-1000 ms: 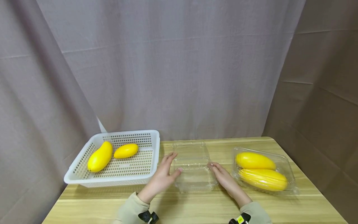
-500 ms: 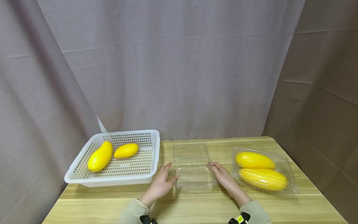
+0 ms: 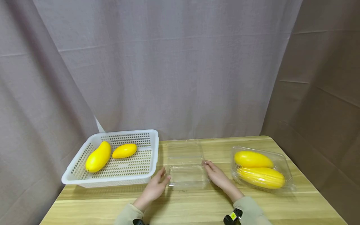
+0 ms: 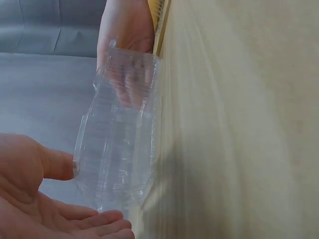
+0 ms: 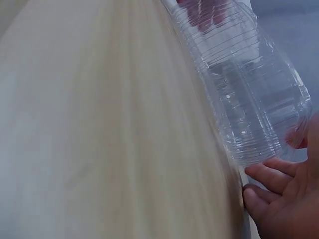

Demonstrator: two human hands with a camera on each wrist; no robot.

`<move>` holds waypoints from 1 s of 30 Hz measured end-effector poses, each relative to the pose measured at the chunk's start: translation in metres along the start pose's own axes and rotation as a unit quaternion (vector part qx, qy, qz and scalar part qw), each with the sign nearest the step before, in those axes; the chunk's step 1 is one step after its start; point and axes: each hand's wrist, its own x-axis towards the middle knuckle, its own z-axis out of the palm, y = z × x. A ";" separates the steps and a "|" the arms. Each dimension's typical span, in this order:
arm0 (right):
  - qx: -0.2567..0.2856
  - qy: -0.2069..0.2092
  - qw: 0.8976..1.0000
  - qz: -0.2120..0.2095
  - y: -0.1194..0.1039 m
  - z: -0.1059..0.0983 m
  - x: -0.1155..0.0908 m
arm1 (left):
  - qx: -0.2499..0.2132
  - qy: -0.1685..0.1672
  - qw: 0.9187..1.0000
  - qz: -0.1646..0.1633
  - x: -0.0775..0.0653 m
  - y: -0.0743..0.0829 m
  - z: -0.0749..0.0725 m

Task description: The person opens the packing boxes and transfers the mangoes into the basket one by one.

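An open clear plastic clamshell box (image 3: pixel 187 175) lies mid-table, its lid (image 3: pixel 185 148) folded back toward the curtain. My right hand (image 3: pixel 219 178) is at the box's right side and pinches the edge. In the right wrist view, that hand's thumb tip shows through the plastic of the box (image 5: pixel 244 109), with the other fingers outside the wall. On the opposite side my left hand (image 3: pixel 153 189) is held with fingers spread and relaxed. In the left wrist view, its thumb (image 4: pixel 60 165) comes right up to the box's rim.
At the left, a white slotted plastic basket (image 3: pixel 112 180) holds two yellow mangoes (image 3: pixel 98 157). To the right stands another clear clamshell box (image 3: pixel 287 165) with two long yellow fruits (image 3: pixel 261 177) inside. Behind the wooden table (image 3: pixel 180 209) hangs a grey curtain (image 3: pixel 168 78).
My left hand has drawn back from over the box to beside its left edge. The box and my right hand have shifted slightly left; the whole view has also shifted a little.
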 end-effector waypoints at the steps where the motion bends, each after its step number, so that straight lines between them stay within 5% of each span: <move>1: 0.001 -0.004 1.000 0.003 -0.002 0.002 0.001 | -0.003 0.000 1.000 -0.005 -0.001 -0.001 -0.001; 15: 0.016 -0.075 0.997 0.008 -0.019 0.022 0.004 | -0.049 0.049 0.995 -0.076 -0.014 -0.010 -0.011; 25: 0.037 -0.065 0.997 0.006 -0.019 0.022 0.003 | -0.041 0.041 0.996 -0.071 -0.030 -0.007 -0.016; 30: 0.051 -0.065 0.997 0.008 -0.020 0.016 0.001 | -0.058 0.005 0.996 -0.073 -0.043 -0.002 -0.021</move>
